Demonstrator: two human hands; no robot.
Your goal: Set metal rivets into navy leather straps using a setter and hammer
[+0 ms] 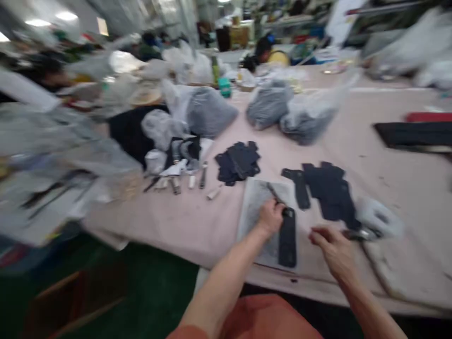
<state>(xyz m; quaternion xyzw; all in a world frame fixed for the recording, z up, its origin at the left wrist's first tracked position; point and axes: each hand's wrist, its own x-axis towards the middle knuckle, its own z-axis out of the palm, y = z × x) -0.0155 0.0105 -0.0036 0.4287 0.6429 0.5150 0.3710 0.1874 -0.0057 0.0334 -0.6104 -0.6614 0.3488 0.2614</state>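
Near the table's front edge lies a pale board (251, 202), with a long dark piece (287, 242) on its right side. My left hand (271, 215) is closed over the board at the upper end of this piece, its fingers at a thin dark strip (274, 192); blur hides the exact grip. To the right, my right hand (326, 240) hovers over the table with its fingertips pressed together; what they hold, if anything, is too small to see. Dark cut pieces lie in one pile (238, 162) behind the board and another (330, 188) to its right.
The pink table (169, 221) carries small bottles and tools (176, 181) at left and bags of dark material (210, 110) at the back. A metal tool (363, 234) and clear plastic (384, 216) lie right of my right hand. People sit farther back.
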